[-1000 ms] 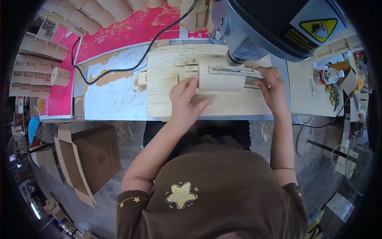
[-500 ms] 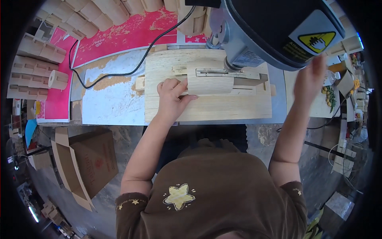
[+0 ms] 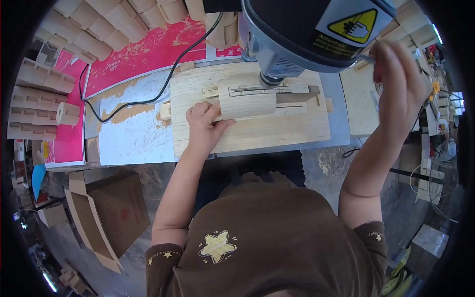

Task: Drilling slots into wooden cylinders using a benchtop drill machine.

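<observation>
One machine head (image 3: 297, 34), two forearms (image 3: 178, 198) (one warning triangle (image 3: 353, 26))

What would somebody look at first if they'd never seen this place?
Probably the big black-and-grey machine at the top, with its yellow warning triangle. Below it, the left hand touches the left end of a pale wooden piece, while the right hand is up beside the machine. A bright pink sheet lies at upper left.
</observation>
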The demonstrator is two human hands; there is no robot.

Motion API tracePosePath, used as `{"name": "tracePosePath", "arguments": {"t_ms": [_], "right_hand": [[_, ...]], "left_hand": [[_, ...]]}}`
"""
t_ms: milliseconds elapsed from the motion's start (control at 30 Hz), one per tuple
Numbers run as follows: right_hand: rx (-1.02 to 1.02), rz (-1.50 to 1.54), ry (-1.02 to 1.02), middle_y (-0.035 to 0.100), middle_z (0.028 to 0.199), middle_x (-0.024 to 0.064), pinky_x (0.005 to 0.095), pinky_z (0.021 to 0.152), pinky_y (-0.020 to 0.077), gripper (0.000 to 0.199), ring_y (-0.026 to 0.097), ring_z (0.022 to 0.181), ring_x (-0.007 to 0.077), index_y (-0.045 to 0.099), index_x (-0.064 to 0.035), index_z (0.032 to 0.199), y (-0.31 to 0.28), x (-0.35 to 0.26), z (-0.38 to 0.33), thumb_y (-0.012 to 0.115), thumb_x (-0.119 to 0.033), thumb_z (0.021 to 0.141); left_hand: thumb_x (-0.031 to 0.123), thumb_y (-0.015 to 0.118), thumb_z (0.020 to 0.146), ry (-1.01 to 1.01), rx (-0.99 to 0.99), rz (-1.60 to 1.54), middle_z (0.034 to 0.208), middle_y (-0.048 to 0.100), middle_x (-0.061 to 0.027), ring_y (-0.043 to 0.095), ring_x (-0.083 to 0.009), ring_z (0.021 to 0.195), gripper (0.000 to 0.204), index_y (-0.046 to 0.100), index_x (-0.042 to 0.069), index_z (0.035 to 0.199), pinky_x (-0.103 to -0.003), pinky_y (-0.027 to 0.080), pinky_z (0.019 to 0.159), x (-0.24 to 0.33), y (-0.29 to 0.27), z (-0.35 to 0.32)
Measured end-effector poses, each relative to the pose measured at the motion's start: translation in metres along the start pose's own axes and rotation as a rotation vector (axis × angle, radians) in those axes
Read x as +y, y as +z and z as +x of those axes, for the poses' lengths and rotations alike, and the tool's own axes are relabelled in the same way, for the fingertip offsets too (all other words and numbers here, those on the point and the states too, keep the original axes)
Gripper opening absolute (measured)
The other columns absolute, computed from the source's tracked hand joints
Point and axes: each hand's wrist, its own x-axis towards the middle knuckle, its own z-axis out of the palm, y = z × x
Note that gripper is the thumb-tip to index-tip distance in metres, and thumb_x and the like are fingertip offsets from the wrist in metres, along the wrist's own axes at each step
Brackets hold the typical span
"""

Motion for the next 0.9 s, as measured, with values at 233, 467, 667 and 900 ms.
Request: {"name": "tracePosePath", "arguments": {"t_ms": [233,467,667,900], "right_hand": [[-0.014,-0.065,0.022,0.051,0.063,0.0057,0.0257,0.052,0.0341,0.011,0.044,0.053,0.0152,0.063,0.0015,0.087,0.019,0.002,-0.074,0.055,-0.002,0.081],[0.128,-0.006,-0.104,0.059,0.079,0.0107,0.0322,0.062,0.0380,0.016,0.052,0.068,0.0223,0.063,-0.0002,0.091,0.075,0.052,-0.115,0.058,-0.001,0.075],[0.153,0.085,-0.246,0.058,0.070,0.0094,0.0288,0.055,0.0383,0.009,0.052,0.060,0.0210,0.063,0.0009,0.085,0.044,0.036,-0.088,0.056,-0.001,0.079],[0.050,0.026,-0.047,0.060,0.072,0.0087,0.0264,0.063,0.0435,0.025,0.055,0.071,0.0132,0.060,0.0066,0.082,0.025,0.013,0.058,0.053,-0.017,0.087]], "left_hand": [[0.021,0.079,0.059,-0.009,-0.017,0.019,0.070,0.044,0.0011,0.045,-0.0182,0.073,0.053,0.064,0.016,0.109,-0.035,0.028,0.075,0.003,-0.001,0.001],[0.020,0.079,0.058,0.010,0.003,0.030,0.071,0.045,0.0008,0.045,-0.0182,0.073,0.053,0.064,0.015,0.108,-0.035,0.028,0.075,0.001,0.000,0.000],[0.020,0.079,0.057,0.010,0.008,0.039,0.071,0.045,0.0008,0.046,-0.0185,0.074,0.051,0.064,0.015,0.106,-0.036,0.028,0.075,0.001,0.002,-0.001],[0.022,0.079,0.058,-0.005,0.056,0.086,0.074,0.049,0.0001,0.048,-0.0197,0.077,0.043,0.065,0.014,0.097,-0.037,0.028,0.078,0.029,0.025,0.009]]}}
